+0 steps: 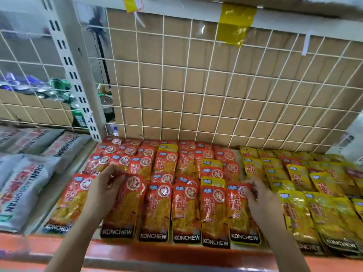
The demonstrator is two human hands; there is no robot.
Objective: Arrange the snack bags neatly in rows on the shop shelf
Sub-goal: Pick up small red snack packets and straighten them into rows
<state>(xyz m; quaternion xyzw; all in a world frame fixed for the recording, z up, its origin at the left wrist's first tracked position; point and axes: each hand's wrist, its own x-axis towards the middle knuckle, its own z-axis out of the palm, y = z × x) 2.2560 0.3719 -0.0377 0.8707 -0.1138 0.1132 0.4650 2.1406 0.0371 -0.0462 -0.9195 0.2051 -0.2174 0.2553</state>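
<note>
Red Konchew snack bags [185, 211] lie flat in rows across the middle of the shelf, with yellow Konchew bags [298, 216] in rows to their right. A few yellow bags [211, 163] sit among the red ones. My left hand [102, 193] grips the top edge of a front-row red bag [125, 205], second from the left. My right hand [259, 199] pinches the top right corner of the rightmost front-row red bag [240, 213]. Both bags still lie on the shelf.
The shelf's orange front lip [157, 252] runs along the bottom. A white wire grid [216, 85] over brown cardboard backs the shelf. Grey Shanyaodopian bags [21, 193] lie to the left, past a white slotted upright [78, 75]. Cans [59, 89] sit behind the grid.
</note>
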